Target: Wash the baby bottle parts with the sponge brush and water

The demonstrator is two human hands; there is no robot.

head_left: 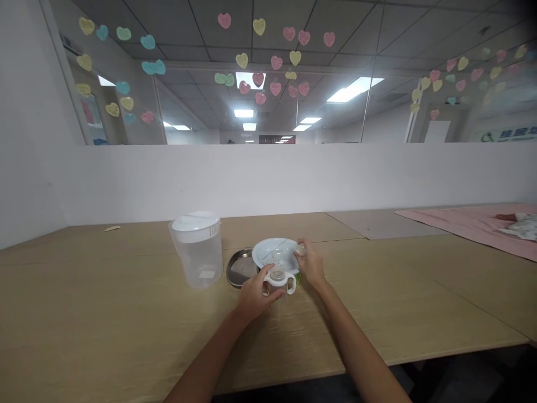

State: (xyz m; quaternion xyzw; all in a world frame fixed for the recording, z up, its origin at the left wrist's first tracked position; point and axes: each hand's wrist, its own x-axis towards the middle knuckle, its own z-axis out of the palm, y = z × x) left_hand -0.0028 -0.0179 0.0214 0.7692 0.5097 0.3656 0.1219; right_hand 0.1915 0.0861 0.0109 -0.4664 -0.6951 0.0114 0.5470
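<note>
Head view, clock read off the bottle, 12 straight ahead. Tan table (126,324) runs underneath, both forearms coming in from the near edge. Left hand (254,295) clamped on a clear bottle (277,275) with a white two-handle collar, thumb and fingers around its left side; bottle roughly upright, neck up, white handle (291,284) sticking out at 3. Right hand (312,267) at 2, pinching a small clear part (300,249) in its fingertips, right by the bowl rim. Hands apart from each other. White bowl (260,251) at 12, just past the bottle; clear pieces (278,255) and something thin and straight inside, too small to ID. Bit of green shows under its right side. Metal tray (241,270) at 10, next to the bowl. Further out at 10, translucent bucket (199,254), white lid (196,221) on, pale patch low on its side. Small flat scrap (112,228) beyond, also 10. Grey sheet (356,221) far out at 1 to 2, pink cloth (465,221) at 2 to 3. White wall (268,179) behind, then glass with heart-shaped notes (259,26), ceiling lights (354,89) past that.
</note>
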